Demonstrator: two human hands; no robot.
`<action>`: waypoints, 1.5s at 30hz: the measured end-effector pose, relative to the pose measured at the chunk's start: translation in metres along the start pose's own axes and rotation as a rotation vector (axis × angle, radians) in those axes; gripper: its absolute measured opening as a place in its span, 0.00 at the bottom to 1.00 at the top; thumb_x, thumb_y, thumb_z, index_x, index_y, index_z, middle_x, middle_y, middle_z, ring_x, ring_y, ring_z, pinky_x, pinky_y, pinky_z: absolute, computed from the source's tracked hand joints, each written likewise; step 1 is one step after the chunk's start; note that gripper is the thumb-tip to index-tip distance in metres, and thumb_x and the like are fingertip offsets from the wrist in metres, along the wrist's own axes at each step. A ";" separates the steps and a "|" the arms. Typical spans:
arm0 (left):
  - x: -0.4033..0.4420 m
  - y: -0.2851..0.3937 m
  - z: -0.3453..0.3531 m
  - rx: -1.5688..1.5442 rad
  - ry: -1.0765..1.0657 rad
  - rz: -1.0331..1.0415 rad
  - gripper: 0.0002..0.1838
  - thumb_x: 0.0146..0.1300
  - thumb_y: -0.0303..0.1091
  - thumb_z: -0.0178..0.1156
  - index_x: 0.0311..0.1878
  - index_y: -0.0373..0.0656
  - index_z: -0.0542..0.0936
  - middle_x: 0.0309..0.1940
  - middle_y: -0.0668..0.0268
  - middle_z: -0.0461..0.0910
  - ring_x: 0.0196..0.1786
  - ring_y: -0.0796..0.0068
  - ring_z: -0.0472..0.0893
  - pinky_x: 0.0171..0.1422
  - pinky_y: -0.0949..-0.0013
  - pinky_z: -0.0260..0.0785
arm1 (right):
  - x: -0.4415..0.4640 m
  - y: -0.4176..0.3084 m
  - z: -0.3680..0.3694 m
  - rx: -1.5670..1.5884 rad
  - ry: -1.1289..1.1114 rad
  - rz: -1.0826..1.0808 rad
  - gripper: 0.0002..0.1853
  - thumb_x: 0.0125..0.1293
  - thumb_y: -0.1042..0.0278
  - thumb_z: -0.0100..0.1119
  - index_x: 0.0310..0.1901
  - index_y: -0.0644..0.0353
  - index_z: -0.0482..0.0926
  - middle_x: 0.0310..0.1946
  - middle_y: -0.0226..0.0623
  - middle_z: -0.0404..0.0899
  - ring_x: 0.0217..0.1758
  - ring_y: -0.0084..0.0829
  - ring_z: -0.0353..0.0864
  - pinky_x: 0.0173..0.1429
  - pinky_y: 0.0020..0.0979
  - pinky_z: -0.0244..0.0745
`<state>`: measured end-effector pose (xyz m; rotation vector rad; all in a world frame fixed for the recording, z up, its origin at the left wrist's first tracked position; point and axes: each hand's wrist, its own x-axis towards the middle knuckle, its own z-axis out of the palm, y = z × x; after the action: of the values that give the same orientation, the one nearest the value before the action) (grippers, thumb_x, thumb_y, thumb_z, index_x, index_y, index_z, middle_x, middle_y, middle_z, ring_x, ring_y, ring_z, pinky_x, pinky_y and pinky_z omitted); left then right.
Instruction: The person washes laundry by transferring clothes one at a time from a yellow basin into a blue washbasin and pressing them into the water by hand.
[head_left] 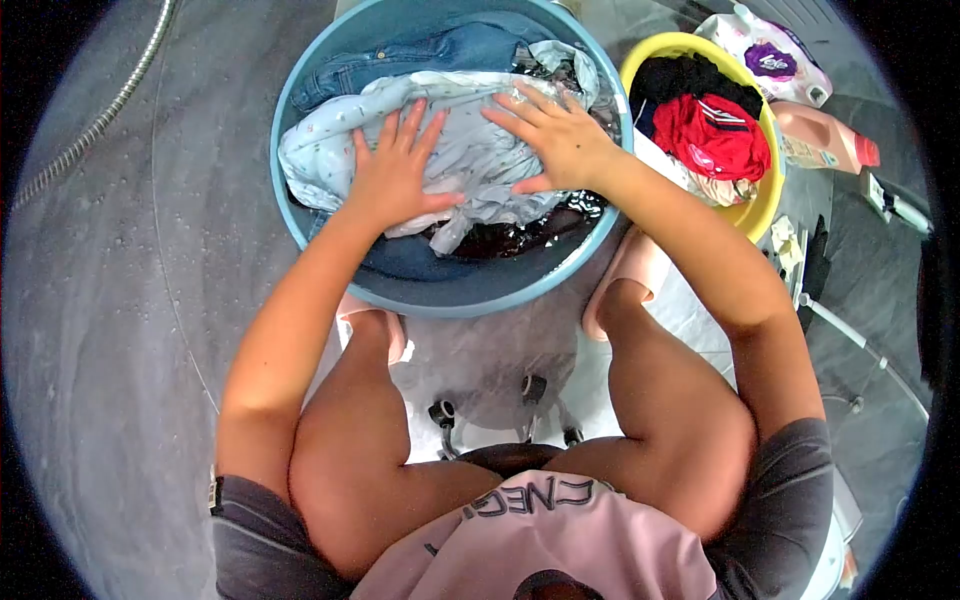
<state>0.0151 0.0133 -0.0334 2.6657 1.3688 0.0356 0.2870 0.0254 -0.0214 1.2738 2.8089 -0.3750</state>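
A large blue tub [480, 303] stands on the floor between my feet, with wet clothes and dark water in it. On top lies a light blue garment [320, 150] with a small print, bunched and wet. My left hand [397, 172] rests flat on its left part, fingers spread. Spread the same way, my right hand [562, 140] presses on its right part. Blue jeans [400, 60] show along the far side of the tub, partly covered. Dark fabric lies low in the water near the front; its kind is hidden.
Right of the tub stands a yellow basin [770, 200] with red and black clothes [705, 135]. Beyond it are a white and purple package [775, 60] and a pink bottle [825, 138]. A metal shower hose [110, 115] hangs at the upper left. Pink slippers [632, 270] are on my feet.
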 end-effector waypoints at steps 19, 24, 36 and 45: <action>-0.022 -0.046 -0.010 -0.007 0.098 -0.108 0.48 0.46 0.56 0.69 0.71 0.53 0.63 0.72 0.57 0.57 0.74 0.49 0.53 0.71 0.36 0.46 | 0.006 0.003 0.011 -0.167 -0.250 0.094 0.58 0.50 0.44 0.70 0.75 0.34 0.37 0.77 0.29 0.40 0.80 0.39 0.38 0.75 0.59 0.43; -0.019 -0.046 -0.007 0.017 0.060 -0.128 0.51 0.47 0.57 0.69 0.73 0.54 0.58 0.73 0.57 0.54 0.74 0.46 0.53 0.68 0.31 0.48 | 0.002 0.001 0.012 -0.181 -0.285 0.096 0.55 0.53 0.46 0.68 0.75 0.34 0.38 0.78 0.28 0.40 0.80 0.39 0.39 0.74 0.60 0.45; -0.013 -0.039 0.001 0.173 0.000 -0.127 0.46 0.51 0.53 0.67 0.72 0.51 0.60 0.71 0.57 0.57 0.72 0.48 0.57 0.67 0.32 0.51 | -0.008 -0.010 0.004 -0.159 -0.123 0.065 0.55 0.50 0.43 0.68 0.75 0.47 0.45 0.76 0.36 0.44 0.79 0.44 0.40 0.72 0.65 0.45; -0.013 -0.014 -0.025 0.015 0.062 0.244 0.40 0.51 0.55 0.63 0.68 0.50 0.68 0.74 0.58 0.54 0.76 0.49 0.49 0.73 0.34 0.38 | -0.020 -0.019 0.005 0.074 0.195 -0.161 0.45 0.53 0.40 0.62 0.71 0.44 0.58 0.72 0.37 0.55 0.75 0.46 0.54 0.71 0.66 0.45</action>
<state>-0.0062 0.0140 -0.0102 2.8507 1.0545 0.1354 0.2855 -0.0024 -0.0193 1.1591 3.1013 -0.3836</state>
